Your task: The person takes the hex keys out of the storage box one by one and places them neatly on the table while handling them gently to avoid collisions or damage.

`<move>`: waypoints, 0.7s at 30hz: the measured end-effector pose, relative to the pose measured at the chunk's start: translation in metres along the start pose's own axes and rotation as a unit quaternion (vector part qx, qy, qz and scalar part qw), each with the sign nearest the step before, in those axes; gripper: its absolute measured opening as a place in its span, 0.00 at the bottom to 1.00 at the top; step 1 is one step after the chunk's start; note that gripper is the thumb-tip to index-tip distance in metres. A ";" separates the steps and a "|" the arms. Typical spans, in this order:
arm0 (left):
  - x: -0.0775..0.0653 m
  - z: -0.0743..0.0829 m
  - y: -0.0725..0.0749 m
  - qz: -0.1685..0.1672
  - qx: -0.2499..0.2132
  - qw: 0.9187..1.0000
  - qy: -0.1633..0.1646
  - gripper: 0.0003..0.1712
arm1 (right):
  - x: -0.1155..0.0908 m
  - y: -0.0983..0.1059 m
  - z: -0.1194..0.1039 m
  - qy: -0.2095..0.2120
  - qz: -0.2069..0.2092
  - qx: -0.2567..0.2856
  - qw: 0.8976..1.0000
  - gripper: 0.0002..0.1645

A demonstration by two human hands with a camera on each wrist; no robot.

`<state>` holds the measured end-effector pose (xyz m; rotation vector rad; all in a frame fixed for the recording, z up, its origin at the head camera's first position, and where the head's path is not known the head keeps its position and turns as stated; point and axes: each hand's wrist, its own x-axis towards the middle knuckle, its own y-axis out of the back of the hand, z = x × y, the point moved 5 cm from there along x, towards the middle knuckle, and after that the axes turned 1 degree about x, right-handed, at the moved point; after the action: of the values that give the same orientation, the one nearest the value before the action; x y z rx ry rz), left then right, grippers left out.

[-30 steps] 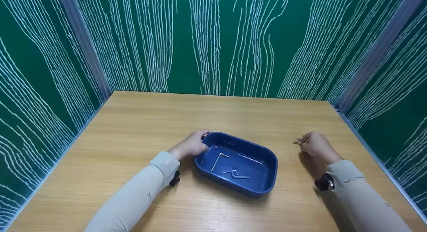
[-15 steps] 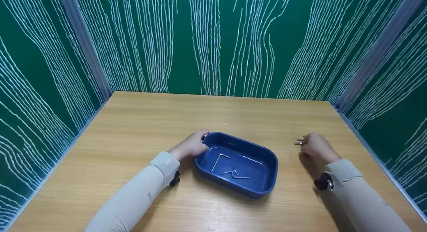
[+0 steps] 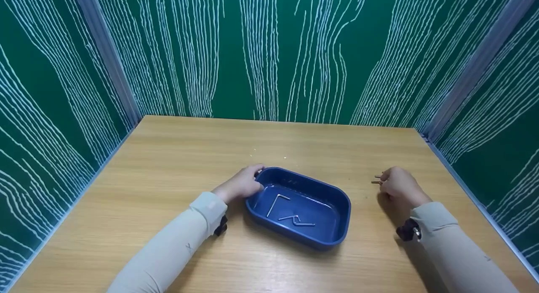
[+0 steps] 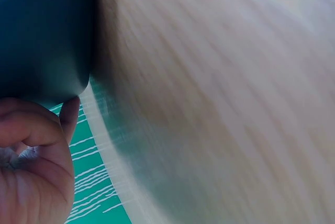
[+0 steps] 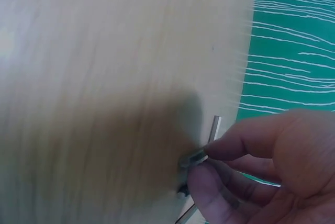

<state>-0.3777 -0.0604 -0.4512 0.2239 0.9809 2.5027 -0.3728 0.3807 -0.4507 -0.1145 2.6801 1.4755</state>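
Observation:
My left hand (image 3: 242, 182) grips the left end of a blue plastic tub (image 3: 342, 225), thumb over the rim and fingers outside. The left wrist view shows the same hand (image 4: 36, 166) against the tub's dark wall (image 4: 47, 35). In the tub lie an L-shaped hex key (image 3: 273, 203) and, nearer the front, more hex keys (image 3: 296, 221) touching one another. To the right of the tub, my right hand (image 3: 400, 185) pinches a metal hex key (image 5: 196, 157) between thumb and forefinger, low over the table. Other key shafts (image 5: 215, 129) show beside the fingers, partly hidden by them.
The wooden table (image 3: 168, 158) carries a few tiny pale specks (image 3: 284, 157) behind the tub. Green walls (image 3: 229, 53) with white wavy lines enclose the back and both sides. A dark wrist camera (image 3: 408, 230) hangs below the right cuff.
The right hand has turned slightly, and the key ends poking out to its left have shifted and straightened a little. Left hand, tub and keys inside it stay in place.

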 end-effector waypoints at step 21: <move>-0.001 -0.001 -0.001 -0.005 -0.010 1.000 0.013 0.27 | -0.008 0.016 -0.024 -0.006 0.039 -0.019 0.999 0.30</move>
<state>-0.3767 -0.0609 -0.4523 0.1811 0.9639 2.5113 -0.3674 0.3690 -0.4233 -0.0043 2.6766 1.5436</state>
